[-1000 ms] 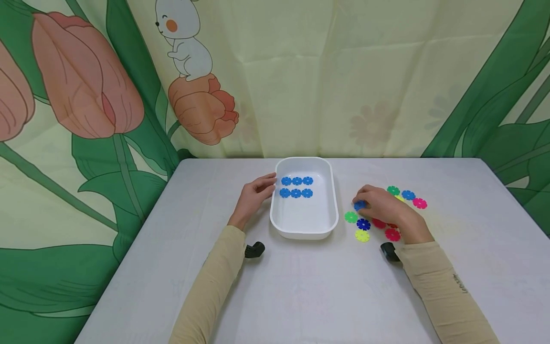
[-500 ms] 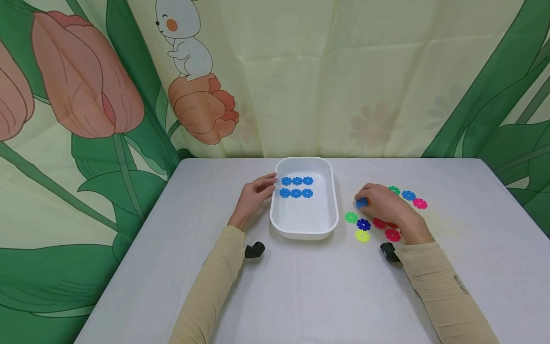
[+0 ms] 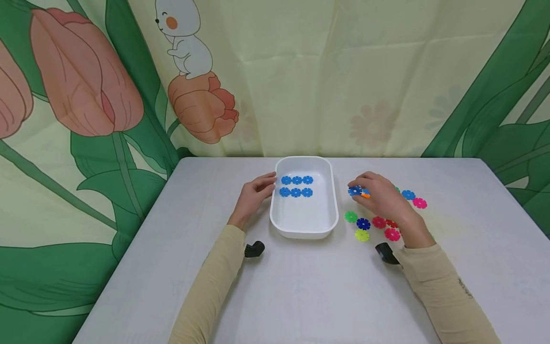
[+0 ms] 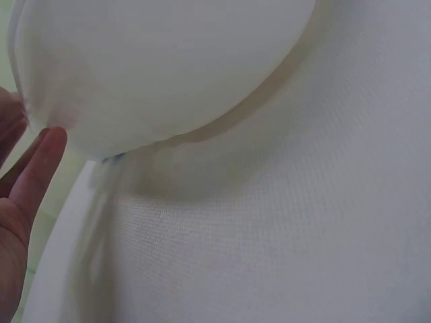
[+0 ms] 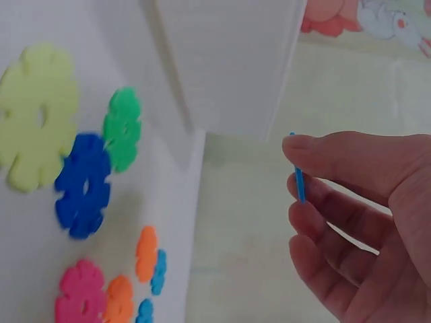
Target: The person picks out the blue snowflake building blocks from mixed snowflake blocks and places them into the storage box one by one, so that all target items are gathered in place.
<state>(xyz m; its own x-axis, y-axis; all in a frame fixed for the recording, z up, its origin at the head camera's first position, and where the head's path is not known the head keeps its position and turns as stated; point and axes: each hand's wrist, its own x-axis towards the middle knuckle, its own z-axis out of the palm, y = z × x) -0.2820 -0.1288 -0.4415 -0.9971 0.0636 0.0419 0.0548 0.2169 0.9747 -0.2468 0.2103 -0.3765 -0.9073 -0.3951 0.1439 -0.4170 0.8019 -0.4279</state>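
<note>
My left hand (image 3: 255, 196) rests at the left wall of a white tray (image 3: 305, 217), fingers extended and fingertips on its side; the left wrist view shows these fingers (image 4: 47, 161) against the tray's outer wall. Inside the tray lie two rows of blue flower-shaped plastic discs (image 3: 296, 192). Right of the tray, my right hand (image 3: 384, 198) pinches a blue flower-shaped disc (image 3: 354, 190) between thumb and fingers, raised above the table. The right wrist view has this disc (image 5: 300, 185) edge-on at the fingertips.
Loose flower-shaped discs lie under and around my right hand: a green disc (image 3: 351, 217), a dark blue disc (image 3: 363, 224), a yellow disc (image 3: 362, 235), a pink disc (image 3: 420, 203) and several others. Behind the white table (image 3: 309, 286) hangs a printed curtain (image 3: 301, 95).
My right hand has lifted the blue disc away from the other discs, up and slightly left, uncovering blue and orange discs beneath. The left hand and tray have stayed in place.
</note>
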